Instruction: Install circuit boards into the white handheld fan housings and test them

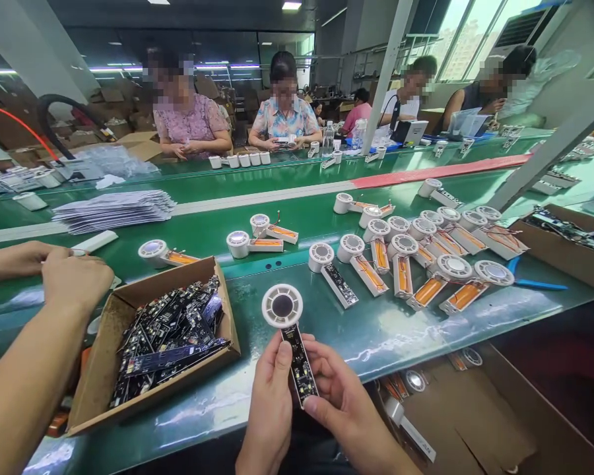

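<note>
White plastic ring [282,306] on black PCB strip [299,366] | L hand [271,402], R hand [344,402] clamped on strip edges

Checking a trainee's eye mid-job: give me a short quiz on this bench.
1. What do the left hand and right hand hold together?
2. True or false: the cardboard box of circuit boards sits to the left of those hands.
3. What colour are the handles of the pliers?

Key: 1. A white ring with a black circuit board. 2. True. 3. Blue.
</note>
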The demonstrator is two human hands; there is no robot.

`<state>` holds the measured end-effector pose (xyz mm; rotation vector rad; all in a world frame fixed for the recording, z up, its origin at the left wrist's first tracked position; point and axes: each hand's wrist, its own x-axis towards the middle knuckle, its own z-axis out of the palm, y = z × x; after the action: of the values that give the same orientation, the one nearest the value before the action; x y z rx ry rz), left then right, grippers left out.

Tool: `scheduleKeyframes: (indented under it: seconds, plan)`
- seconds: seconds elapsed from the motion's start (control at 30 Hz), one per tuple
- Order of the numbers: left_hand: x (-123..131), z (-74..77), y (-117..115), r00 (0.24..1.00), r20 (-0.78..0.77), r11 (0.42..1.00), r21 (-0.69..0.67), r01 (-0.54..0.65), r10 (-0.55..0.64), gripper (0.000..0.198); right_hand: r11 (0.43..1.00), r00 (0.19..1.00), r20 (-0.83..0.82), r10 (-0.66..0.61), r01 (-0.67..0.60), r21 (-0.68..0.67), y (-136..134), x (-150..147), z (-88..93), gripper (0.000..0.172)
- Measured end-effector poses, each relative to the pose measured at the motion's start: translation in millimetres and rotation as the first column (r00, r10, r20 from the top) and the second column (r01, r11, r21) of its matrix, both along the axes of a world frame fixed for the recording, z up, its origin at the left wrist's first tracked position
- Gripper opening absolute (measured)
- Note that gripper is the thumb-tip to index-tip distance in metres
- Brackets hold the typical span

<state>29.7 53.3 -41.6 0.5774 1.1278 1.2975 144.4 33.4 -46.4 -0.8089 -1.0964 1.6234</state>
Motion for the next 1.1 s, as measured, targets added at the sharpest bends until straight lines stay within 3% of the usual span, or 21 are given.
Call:
scheduleKeyframes:
  seconds: [0.23,0.43,0.6,0.73,0.8,0.93,1.03,1.1]
  plan:
    - [-8.0,-2.1,-1.6,0.998,-0.04,0.999,-0.018,0.05,-0.051,0.055,0.993,0.994,-0.108,0.016,-0.028,-0.114,5.7,-3.5,-5.5,0.06]
    - [-9.3,-16.3,-4.3,0.99,-0.119,0.997,0.023,-0.076,0.078,0.047,0.995,0.999,-0.051,0.019,-0.024,-0.092,6.3,-2.2,-3.8,0.056]
    - [-9.2,-24.4,-5.3,0.981,-0.162,0.994,0.001,-0.108,0.107,0.048,0.995,0.998,-0.038,0.044,-0.047,-0.083,6.9,-3.3,-6.0,0.055]
    - [-12.2,-19.1,-4.0,0.971,-0.23,0.997,0.01,-0.071,0.071,0.052,0.996,0.997,-0.063,0.052,-0.056,-0.066,8.7,-0.1,-6.6,0.055]
    - [-16.4,-15.7,-3.3,0.958,-0.287,0.998,0.055,0.024,-0.007,0.056,0.996,0.997,-0.044,0.058,-0.061,-0.059,15.9,8.0,0.3,0.053]
    - [-27.3,-19.3,-6.1,0.899,-0.393,0.95,0.157,0.27,-0.19,0.06,1.0,0.996,0.093,0.007,-0.009,0.016,60.7,33.1,39.0,0.047]
    - [-32.5,-32.5,-11.2,0.854,-0.5,0.939,0.206,0.275,-0.141,0.052,0.985,0.902,0.397,-0.168,0.171,0.028,123.8,46.5,78.1,0.042]
    - [-33.7,-43.6,-13.6,0.821,-0.567,0.925,0.272,0.264,-0.068,0.049,0.97,0.852,0.469,-0.231,0.24,0.042,171.8,49.3,97.3,0.039]
